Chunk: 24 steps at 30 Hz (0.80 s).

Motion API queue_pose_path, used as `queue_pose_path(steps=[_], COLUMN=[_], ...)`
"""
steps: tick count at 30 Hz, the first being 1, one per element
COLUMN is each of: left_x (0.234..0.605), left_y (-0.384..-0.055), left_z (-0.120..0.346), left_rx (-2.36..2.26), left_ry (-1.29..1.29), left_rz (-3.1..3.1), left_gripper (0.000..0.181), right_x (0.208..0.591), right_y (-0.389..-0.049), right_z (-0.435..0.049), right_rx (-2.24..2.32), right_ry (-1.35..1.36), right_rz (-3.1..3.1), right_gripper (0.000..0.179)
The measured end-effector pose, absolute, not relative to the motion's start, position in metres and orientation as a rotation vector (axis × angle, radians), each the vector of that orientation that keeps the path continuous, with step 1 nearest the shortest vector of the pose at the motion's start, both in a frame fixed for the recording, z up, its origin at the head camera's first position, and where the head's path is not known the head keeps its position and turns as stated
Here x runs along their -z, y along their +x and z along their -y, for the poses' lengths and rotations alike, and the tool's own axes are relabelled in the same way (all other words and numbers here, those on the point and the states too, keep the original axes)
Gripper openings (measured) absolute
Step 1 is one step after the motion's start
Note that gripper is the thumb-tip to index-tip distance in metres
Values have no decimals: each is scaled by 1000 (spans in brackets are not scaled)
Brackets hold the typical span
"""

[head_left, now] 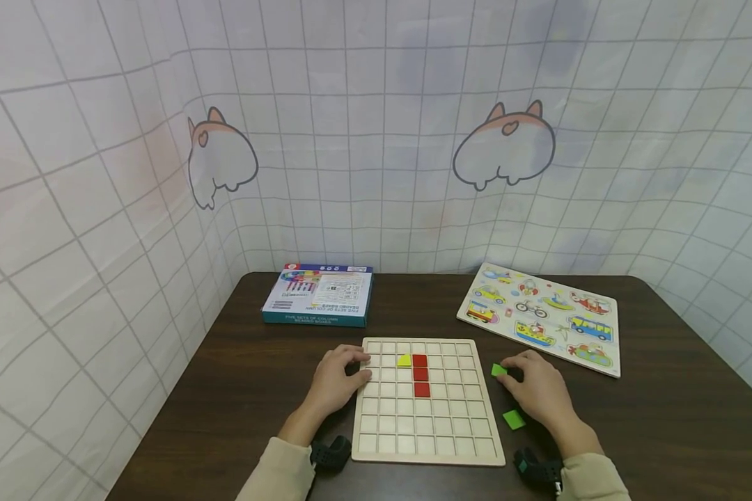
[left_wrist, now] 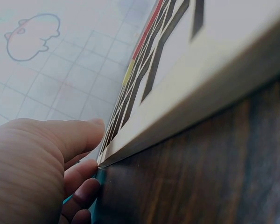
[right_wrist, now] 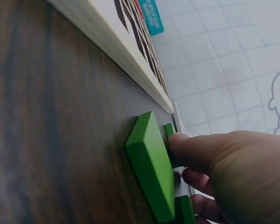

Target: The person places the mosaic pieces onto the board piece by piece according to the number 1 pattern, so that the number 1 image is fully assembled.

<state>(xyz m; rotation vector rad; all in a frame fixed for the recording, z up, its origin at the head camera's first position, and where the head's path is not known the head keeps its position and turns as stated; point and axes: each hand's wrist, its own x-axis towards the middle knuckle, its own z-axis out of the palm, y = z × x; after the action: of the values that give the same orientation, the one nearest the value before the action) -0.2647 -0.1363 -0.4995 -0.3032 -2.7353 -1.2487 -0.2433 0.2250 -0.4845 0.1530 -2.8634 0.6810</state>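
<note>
A pale wooden grid board (head_left: 388, 424) lies on the dark table, with three red square tiles (head_left: 420, 374) stacked in a column and a yellow piece (head_left: 404, 360) beside the top one. My left hand (head_left: 333, 383) rests its thumb and fingertips against the board's left edge. To the right of the board, my right hand (head_left: 539, 390) pinches a green tile (head_left: 498, 370) between thumb and fingers. Another green tile (head_left: 514, 419) lies on the table, near the wrist. In the right wrist view a further green piece (right_wrist: 185, 210) shows under the fingers, partly hidden.
A flat teal and white box (head_left: 318, 299) lies at the back left. At the back right is a picture puzzle board (head_left: 542, 313) with vehicles on it. A white gridded cloth (head_left: 363, 139) hangs behind the table.
</note>
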Motion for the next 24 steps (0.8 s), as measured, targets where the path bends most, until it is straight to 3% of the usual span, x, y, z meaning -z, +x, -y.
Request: queue_pose_path(steps=[24], left_x=[501], left_y=[-264], left_z=[140], left_rx=[1232], left_ry=[-375], left_rz=[2716], left_gripper=[24], right_x=[489], right_y=[-246], right_z=[-224], right_rx=[-719], right_ry=[133], right_rz=[2731], right_gripper=[27])
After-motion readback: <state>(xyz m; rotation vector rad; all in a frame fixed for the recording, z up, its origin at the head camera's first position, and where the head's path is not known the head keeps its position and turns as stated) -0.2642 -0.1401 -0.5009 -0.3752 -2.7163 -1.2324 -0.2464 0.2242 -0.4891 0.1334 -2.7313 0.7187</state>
